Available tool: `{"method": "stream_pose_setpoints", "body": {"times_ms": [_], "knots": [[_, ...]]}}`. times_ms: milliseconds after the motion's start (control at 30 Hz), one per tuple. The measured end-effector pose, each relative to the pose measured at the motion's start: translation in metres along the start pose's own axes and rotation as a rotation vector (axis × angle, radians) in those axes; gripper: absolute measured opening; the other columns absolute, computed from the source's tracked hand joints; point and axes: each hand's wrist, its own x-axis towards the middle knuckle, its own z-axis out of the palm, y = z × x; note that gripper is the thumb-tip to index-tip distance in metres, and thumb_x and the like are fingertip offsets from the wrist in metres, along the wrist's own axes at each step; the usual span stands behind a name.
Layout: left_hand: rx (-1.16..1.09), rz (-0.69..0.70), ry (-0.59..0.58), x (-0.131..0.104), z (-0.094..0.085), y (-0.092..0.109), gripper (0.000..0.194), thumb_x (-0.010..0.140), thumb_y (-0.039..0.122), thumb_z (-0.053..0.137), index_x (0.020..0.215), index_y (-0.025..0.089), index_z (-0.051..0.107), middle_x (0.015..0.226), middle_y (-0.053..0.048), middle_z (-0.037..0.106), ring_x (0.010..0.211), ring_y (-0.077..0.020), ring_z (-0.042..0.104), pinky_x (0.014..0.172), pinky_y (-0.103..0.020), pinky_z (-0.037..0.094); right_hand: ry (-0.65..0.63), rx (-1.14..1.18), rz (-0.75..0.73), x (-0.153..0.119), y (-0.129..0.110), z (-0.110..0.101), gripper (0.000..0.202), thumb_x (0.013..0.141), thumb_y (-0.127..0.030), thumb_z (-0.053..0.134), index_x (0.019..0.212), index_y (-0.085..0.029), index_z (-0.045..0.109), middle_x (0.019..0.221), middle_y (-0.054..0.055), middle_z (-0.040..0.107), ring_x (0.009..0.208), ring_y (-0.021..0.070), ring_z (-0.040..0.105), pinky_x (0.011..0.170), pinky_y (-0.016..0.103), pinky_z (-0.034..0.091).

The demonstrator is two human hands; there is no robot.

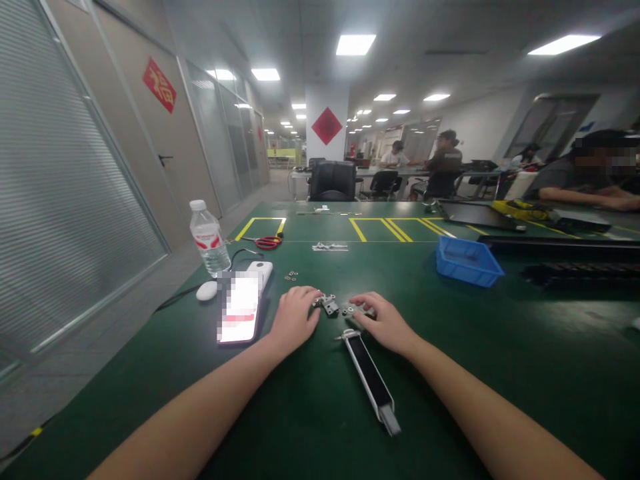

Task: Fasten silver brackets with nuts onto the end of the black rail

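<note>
My left hand (296, 315) rests on the green table with its fingers apart, at the left side of a small grey metal bracket (330, 305). My right hand (383, 321) is to the right of it, fingers spread over small metal parts (350, 311); nothing is plainly gripped. Between my forearms lies a long white-framed device with a black face (369, 373), slanting down to the right. Farther back are several small loose pieces (291, 275) and some thin silver parts (330, 247).
On the left stand a water bottle (209, 240), a lit phone (240, 310) and a white mouse-like object (207, 291). Red-handled scissors (269, 242) lie behind. A blue bin (467, 261) sits right. A person (580, 173) leans on the table at the far right.
</note>
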Motion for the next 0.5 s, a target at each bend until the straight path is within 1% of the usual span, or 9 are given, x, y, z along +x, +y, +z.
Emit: {"method": "stream_pose_setpoints", "body": {"times_ms": [100,200,267,367,500], "knots": [[0.104,-0.08,-0.04,0.006,0.005,-0.007,0.024,0.082,0.027,0.054,0.105,0.022,0.062,0.107,-0.007,0.057,0.105,-0.0261,0.048,0.087,-0.043,0.038,-0.019,-0.139,-0.109,0.009,-0.007,0.005,0.031,0.078,-0.019,0.055,0.108,-0.02,0.064,0.104,0.007,0.06,0.101,0.0209,0.054,0.091,0.037,0.041],[0.117,-0.123,-0.035,0.006,0.006,-0.006,0.022,0.082,0.033,0.057,0.101,0.024,0.064,0.105,-0.006,0.056,0.102,-0.0262,0.047,0.085,-0.043,0.036,-0.076,-0.234,-0.177,0.026,-0.01,0.011,0.04,0.075,-0.016,0.056,0.114,-0.022,0.063,0.113,0.007,0.059,0.106,0.0228,0.05,0.093,0.04,0.039],[0.109,-0.144,-0.027,0.005,0.005,-0.003,0.02,0.082,0.035,0.057,0.097,0.024,0.065,0.103,-0.006,0.056,0.101,-0.0261,0.048,0.084,-0.043,0.035,-0.138,-0.282,-0.215,0.035,-0.012,0.014,0.038,0.075,-0.017,0.058,0.111,-0.024,0.065,0.116,0.006,0.059,0.108,0.0245,0.049,0.093,0.042,0.038],[0.076,-0.176,-0.02,0.005,0.004,-0.002,0.015,0.081,0.032,0.057,0.087,0.022,0.066,0.099,-0.005,0.057,0.099,-0.0253,0.049,0.083,-0.043,0.034,-0.208,-0.343,-0.252,0.04,-0.015,0.016,0.031,0.074,-0.021,0.061,0.102,-0.027,0.069,0.114,0.004,0.062,0.106,0.0259,0.05,0.092,0.045,0.037],[-0.047,-0.239,0.017,0.008,0.004,-0.005,0.014,0.082,0.027,0.054,0.08,0.02,0.066,0.096,-0.004,0.06,0.098,-0.0242,0.05,0.084,-0.043,0.034,-0.234,-0.333,-0.313,0.041,-0.015,0.015,0.025,0.078,-0.028,0.061,0.101,-0.026,0.07,0.11,0.004,0.065,0.102,0.0232,0.055,0.09,0.041,0.037]]}}
